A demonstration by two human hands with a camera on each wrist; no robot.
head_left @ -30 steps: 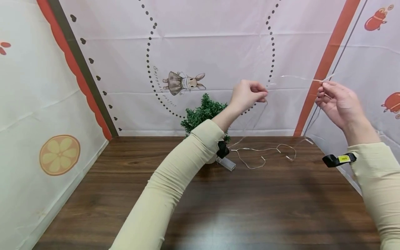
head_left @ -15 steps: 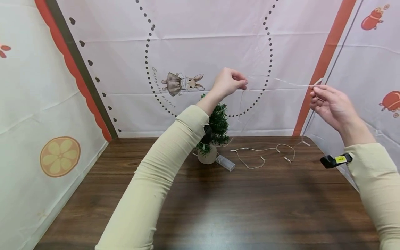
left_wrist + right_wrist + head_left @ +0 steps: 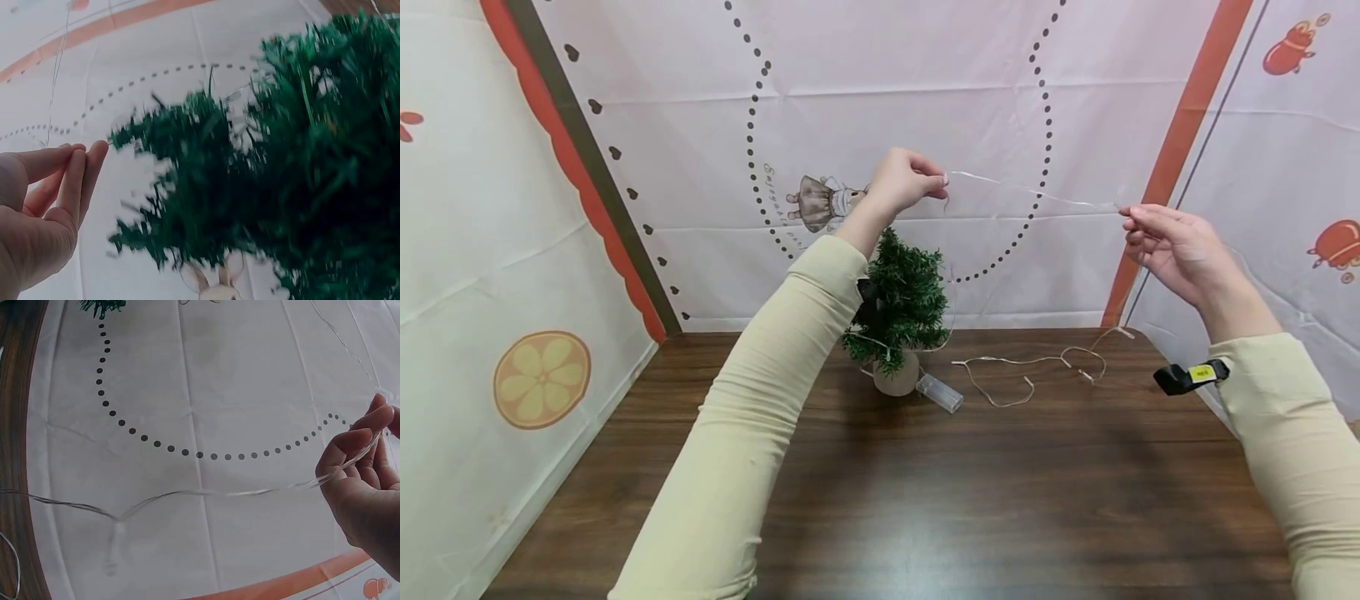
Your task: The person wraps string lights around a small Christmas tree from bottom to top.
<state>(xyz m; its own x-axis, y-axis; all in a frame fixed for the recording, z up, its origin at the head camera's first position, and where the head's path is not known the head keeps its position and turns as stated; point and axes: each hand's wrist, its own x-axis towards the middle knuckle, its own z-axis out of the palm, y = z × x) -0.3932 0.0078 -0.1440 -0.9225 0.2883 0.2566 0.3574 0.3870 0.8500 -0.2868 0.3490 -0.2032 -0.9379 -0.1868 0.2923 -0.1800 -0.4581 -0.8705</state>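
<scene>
A thin clear string of fairy lights (image 3: pixel 1030 192) stretches through the air between both hands. The left hand (image 3: pixel 904 182) pinches it above the top of a small green artificial Christmas tree (image 3: pixel 910 287). In the left wrist view the tree's branches fill the right side, beside the fingertips. Off to the right, the right hand (image 3: pixel 1176 246) pinches the string between thumb and fingers. Part of the wire runs across that palm in the right wrist view, with a small bulb (image 3: pixel 115 544) hanging from it. Some wire winds around the tree's lower branches.
A pale pot (image 3: pixel 897 375) holds the tree near the back of the dark wooden table (image 3: pixel 970 500). Next to it lies a clear battery box (image 3: pixel 940 392). More light string (image 3: pixel 1022 360) curls over the tabletop to the right. Printed cloth (image 3: pixel 880 117) hangs behind and at both sides.
The left hand has moved left and up, over the tree, drawing the string along. My right hand has shifted slightly left and down. The tree is now less covered by the left arm.
</scene>
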